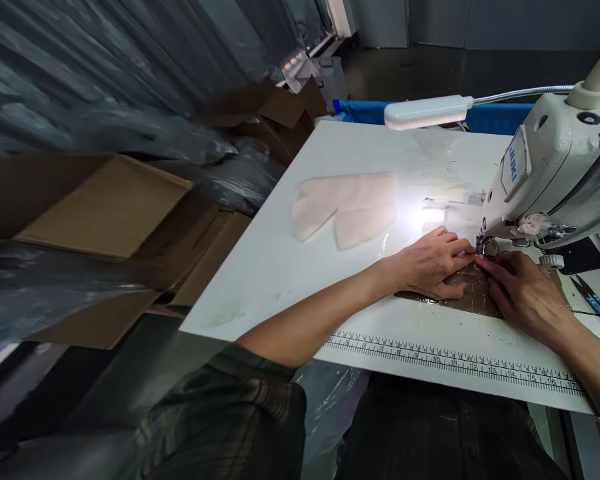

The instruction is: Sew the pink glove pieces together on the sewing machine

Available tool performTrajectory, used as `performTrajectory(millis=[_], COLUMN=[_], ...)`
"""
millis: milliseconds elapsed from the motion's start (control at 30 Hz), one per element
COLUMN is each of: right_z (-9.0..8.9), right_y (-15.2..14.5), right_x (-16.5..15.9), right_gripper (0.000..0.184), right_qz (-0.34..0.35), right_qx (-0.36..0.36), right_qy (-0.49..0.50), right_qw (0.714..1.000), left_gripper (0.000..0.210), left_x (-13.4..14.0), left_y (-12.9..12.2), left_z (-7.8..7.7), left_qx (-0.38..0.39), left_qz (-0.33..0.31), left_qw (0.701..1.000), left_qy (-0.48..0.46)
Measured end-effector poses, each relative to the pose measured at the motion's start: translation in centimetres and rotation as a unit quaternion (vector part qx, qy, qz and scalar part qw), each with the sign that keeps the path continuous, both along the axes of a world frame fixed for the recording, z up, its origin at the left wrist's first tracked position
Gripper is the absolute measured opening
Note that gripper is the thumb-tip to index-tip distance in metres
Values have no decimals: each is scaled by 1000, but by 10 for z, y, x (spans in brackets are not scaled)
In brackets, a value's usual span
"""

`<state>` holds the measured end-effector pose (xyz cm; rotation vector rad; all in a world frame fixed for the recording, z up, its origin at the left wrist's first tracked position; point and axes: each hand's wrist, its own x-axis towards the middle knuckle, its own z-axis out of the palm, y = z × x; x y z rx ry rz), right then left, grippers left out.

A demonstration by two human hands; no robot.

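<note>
A white sewing machine (535, 160) stands at the right, its presser foot (481, 245) low over a brown plate (473, 293) set in the white table. My left hand (435, 263) lies on the plate left of the foot, fingers stretched toward it and thumb spread apart. From the right, my right hand (523, 287) reaches in with its fingertips pressed together close to the foot. Whatever lies at those fingertips is too small and covered to make out. Pale pink fabric pieces (347, 203) lie flat farther left on the table.
A printed ruler strip (455, 363) runs along the table's front edge (380, 367). Blue-handled thread snips (597, 303) lie at the far right. A lamp (427, 112) hangs above the table's back. Open cardboard boxes (110, 207) and plastic sheeting are at left.
</note>
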<state>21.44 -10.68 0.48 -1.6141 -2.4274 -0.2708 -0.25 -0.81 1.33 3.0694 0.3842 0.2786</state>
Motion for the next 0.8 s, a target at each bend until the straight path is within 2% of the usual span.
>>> performTrajectory(millis=[233, 433, 567, 700, 800], right_z=[2, 3, 15, 33, 34], right_y=[1, 1, 1, 3, 9], right_x=[-2, 5, 14, 23, 29], right_gripper=[43, 42, 42, 41, 42], right_qz=[-14, 2, 18, -8, -20], right_qx=[-11, -52, -127, -208, -224], right_qy=[2, 69, 167, 244, 255], right_qw=[1000, 996, 978, 947, 940], left_gripper=[45, 48, 50, 52, 56], left_x=[0, 1, 1, 0, 0], left_y=[1, 3, 5, 7, 8], left_z=[5, 5, 3, 4, 4], left_qx=[2, -8, -11, -11, -12], left_qz=[7, 17, 25, 27, 32], left_qw=[1000, 1000, 999, 999, 999], left_qy=[15, 18, 17, 21, 23])
